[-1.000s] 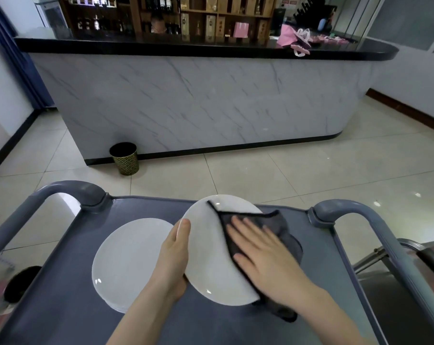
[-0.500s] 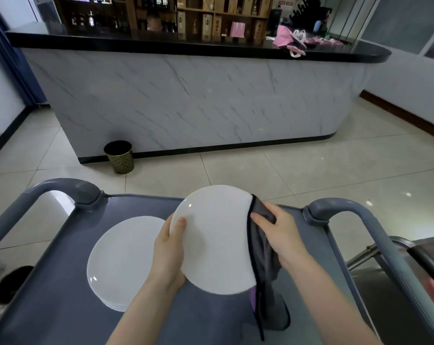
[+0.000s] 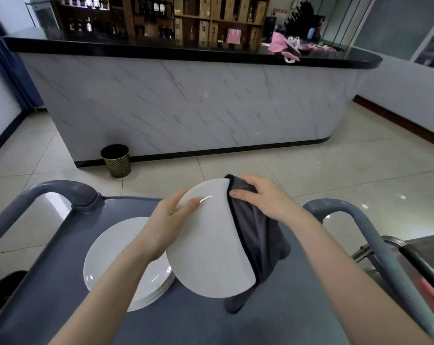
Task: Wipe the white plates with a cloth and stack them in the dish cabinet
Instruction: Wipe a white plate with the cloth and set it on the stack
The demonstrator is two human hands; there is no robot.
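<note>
A white plate (image 3: 208,247) is held tilted above the grey cart top (image 3: 61,295). My left hand (image 3: 171,217) grips its upper left rim, thumb on the face. My right hand (image 3: 263,197) holds a dark grey cloth (image 3: 258,235) pinched over the plate's right rim; the cloth hangs down behind and below the plate. A stack of white plates (image 3: 111,260) rests on the cart at the left, partly hidden by my left forearm. No dish cabinet is in view.
The cart has grey handle rails at the left (image 3: 49,192) and right (image 3: 360,220). A marble-fronted bar counter (image 3: 186,108) stands ahead, with a gold waste bin (image 3: 116,160) at its foot. Tiled floor lies between. A metal frame (image 3: 395,250) sits at the right.
My right hand slid the cloth from the plate's face to its right rim, then lifted. The plate rose and tilted more upright, and my left thumb moved onto its face.
</note>
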